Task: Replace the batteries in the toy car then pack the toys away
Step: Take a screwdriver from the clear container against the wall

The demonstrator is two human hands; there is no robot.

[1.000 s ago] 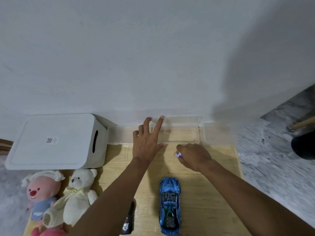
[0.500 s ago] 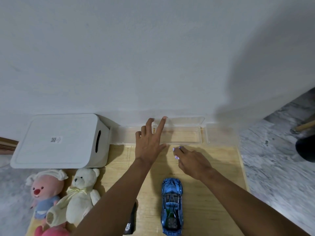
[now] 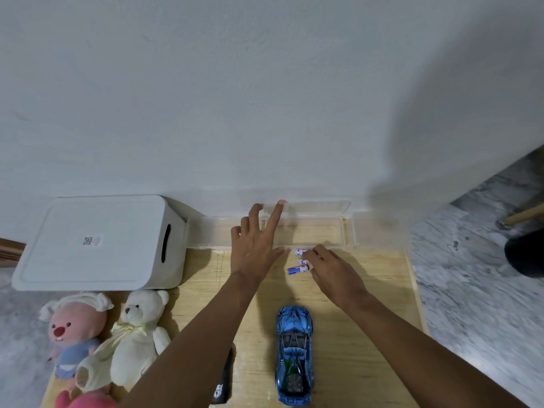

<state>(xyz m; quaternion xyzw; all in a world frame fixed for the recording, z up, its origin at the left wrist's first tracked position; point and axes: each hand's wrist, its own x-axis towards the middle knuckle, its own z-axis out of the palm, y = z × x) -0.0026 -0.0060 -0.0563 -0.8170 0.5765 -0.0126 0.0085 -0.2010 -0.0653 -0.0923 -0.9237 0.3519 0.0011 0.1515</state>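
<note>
A blue toy car (image 3: 294, 354) lies on the wooden board near the front, nose pointing away from me. Three small batteries (image 3: 298, 269) with white and blue labels lie on the board just before a clear plastic case (image 3: 347, 231) at the wall. My left hand (image 3: 256, 245) is spread flat, fingers apart, resting on the case's left part and its raised lid. My right hand (image 3: 332, 269) hovers palm down over the batteries, its fingertips at them; they lie loose on the board.
A white storage bin (image 3: 97, 245) lies on its side at the left. A pink plush (image 3: 73, 328), a white teddy bear (image 3: 132, 340) and another pink toy (image 3: 85, 399) sit front left. A black object (image 3: 222, 384) is partly hidden under my left forearm. Marble floor lies to the right.
My right hand was closed on the batteries a second ago; it has spread and drawn back slightly, and three batteries now lie on the board. My left hand stayed on the case.
</note>
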